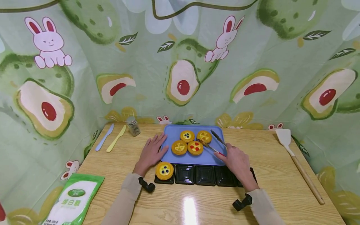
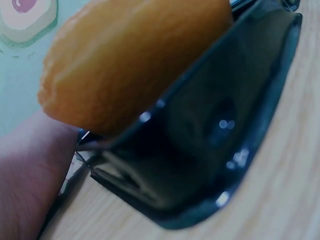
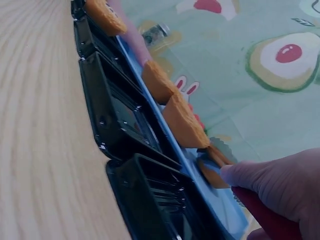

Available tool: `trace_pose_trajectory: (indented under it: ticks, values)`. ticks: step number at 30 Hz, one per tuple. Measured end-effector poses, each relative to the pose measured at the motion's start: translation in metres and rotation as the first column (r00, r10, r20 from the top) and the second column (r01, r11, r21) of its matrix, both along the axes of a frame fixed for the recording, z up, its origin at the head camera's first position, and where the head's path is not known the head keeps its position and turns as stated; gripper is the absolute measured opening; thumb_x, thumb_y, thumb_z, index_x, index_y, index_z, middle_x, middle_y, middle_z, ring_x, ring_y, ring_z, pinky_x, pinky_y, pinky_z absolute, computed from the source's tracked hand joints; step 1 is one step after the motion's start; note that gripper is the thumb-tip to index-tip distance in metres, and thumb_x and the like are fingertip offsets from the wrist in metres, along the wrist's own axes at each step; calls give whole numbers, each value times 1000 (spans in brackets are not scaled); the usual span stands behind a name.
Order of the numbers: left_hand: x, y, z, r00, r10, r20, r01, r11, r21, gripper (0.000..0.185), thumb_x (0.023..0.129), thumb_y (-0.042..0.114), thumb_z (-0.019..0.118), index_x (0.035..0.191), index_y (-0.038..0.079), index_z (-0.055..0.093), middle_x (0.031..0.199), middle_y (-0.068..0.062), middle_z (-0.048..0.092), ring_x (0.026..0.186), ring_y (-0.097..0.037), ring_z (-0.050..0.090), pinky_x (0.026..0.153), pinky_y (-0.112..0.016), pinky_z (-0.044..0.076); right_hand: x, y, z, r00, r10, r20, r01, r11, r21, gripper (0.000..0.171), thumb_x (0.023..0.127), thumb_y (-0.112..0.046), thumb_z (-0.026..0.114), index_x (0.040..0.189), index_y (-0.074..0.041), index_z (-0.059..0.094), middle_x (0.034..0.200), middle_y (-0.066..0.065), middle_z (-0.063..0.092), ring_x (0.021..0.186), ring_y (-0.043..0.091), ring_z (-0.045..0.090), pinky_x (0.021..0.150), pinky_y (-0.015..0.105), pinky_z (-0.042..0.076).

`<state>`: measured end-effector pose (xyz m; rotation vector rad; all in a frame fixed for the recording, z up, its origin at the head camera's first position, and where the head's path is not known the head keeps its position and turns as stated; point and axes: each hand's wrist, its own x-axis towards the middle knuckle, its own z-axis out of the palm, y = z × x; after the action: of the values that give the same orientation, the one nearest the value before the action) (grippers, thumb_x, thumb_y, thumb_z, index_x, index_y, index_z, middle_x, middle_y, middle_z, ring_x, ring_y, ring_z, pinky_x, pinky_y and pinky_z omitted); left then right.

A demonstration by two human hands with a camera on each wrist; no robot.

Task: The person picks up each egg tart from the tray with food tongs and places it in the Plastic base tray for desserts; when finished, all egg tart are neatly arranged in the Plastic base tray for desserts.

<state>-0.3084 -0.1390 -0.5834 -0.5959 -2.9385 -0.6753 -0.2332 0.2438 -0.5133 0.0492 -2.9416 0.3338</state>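
My left hand lies with fingers spread over the left edge of a blue tray. In my right hand I hold tongs with red on the handle, also seen at the lower right of the right wrist view. The tongs' two arms stand apart over the tray's right side, one tip between the tart with red pieces and the back right tart. Also on the tray are a blueberry tart and a yellow-topped tart. Another blueberry tart sits in the leftmost black compartment.
A row of square black plastic compartments runs along the tray's near side. To the left lie a blue knife, a yellow knife, a shaker jar and a sugar bag. A spatula lies far right.
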Motion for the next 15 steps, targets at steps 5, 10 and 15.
trace_pose_trajectory:
  ticks: [5,10,15]
  values:
    - [0,0,0,1000,-1,-2,1,1000,2,67,109,59,38,167,28,28,173,8,20,161,-28,17,128,-56,10,0,-7,-1,999,-30,45,30,1000,1,71,89,-62,75,114,4,66,70,11,56,54,25,52,42,39,40]
    - [0,0,-1,1000,6,4,-6,1000,5,67,109,59,39,167,28,28,173,8,19,161,-27,16,128,-55,9,0,-13,-3,996,-50,75,50,999,0,72,91,-63,72,117,4,65,70,9,51,55,24,50,43,35,36]
    - [0,1,-1,1000,3,-5,-3,1000,9,67,109,58,39,167,26,30,173,7,21,161,-28,17,128,-57,9,0,-15,-5,995,-50,82,49,999,9,68,92,-62,71,111,2,64,68,8,48,53,23,48,44,33,33]
